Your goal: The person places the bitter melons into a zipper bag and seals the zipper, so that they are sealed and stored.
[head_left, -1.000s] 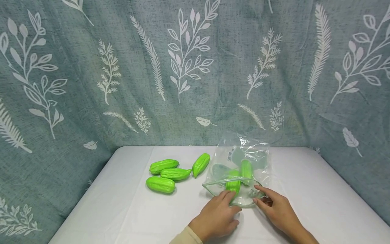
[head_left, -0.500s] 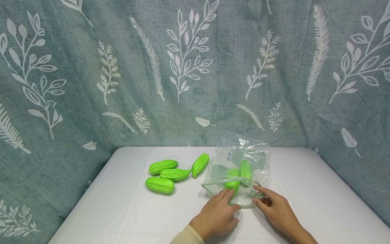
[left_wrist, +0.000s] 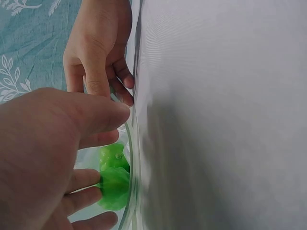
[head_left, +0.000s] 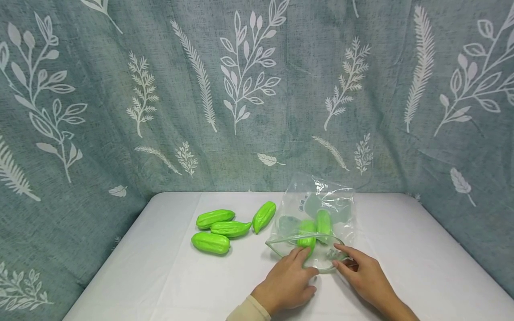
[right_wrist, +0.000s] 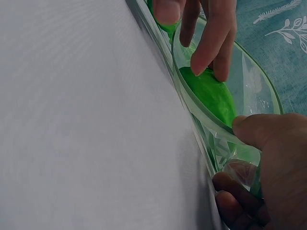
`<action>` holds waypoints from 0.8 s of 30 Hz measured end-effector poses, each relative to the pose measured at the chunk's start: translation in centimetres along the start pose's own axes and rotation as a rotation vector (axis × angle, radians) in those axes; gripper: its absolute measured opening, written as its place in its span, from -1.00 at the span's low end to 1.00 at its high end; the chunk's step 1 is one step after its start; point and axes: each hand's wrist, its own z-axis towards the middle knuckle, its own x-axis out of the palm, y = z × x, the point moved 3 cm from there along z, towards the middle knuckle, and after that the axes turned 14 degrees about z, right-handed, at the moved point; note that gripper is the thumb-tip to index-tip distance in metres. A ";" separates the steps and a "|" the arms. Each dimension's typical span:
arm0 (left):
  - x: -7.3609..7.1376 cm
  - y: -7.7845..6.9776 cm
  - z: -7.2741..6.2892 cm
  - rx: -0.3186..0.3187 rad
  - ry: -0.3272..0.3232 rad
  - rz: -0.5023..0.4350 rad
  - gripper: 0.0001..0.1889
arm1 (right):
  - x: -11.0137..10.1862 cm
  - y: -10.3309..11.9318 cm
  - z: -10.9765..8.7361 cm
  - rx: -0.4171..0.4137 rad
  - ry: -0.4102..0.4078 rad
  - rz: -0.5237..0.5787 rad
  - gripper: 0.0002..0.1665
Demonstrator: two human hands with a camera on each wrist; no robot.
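Observation:
A clear zip bag (head_left: 341, 209) with pale printed shapes lies on the white table, its mouth spread toward me. Two bright green, ribbed gourds are in it: one gourd (head_left: 323, 220) farther in, the other gourd (head_left: 307, 227) just inside the mouth. My left hand (head_left: 286, 283) reaches into the opening with its fingers extended; in the left wrist view the fingertips meet the nearer gourd (left_wrist: 115, 187). At the bag's right side, my right hand (head_left: 363, 272) pinches the mouth's edge between thumb and fingers, and in the right wrist view its thumb presses the rim (right_wrist: 218, 124).
Left of the bag lie several more green gourds: a back gourd (head_left: 215, 218), a middle gourd (head_left: 230, 229), a front gourd (head_left: 211, 243) and one slanted gourd (head_left: 264, 217) nearest the bag. A leaf-patterned curtain (head_left: 257, 156) borders the table's back and sides.
The nearer gourd has slid slightly deeper into the bag, with my left fingertips following it. My right hand keeps its place on the bag's edge.

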 end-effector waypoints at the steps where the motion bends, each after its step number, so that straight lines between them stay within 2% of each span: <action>1: 0.0 0.0 0.0 -0.001 -0.001 -0.003 -0.66 | 0.0 0.1 0.0 0.000 -0.001 0.006 -0.44; 16: 0.7 0.3 0.4 -0.026 -0.031 -0.016 -0.60 | 0.0 0.1 0.0 0.003 -0.004 0.009 -0.45; 24: 1.1 0.4 0.6 -0.034 -0.014 -0.028 -0.60 | 0.0 0.0 0.0 0.003 -0.008 0.016 -0.44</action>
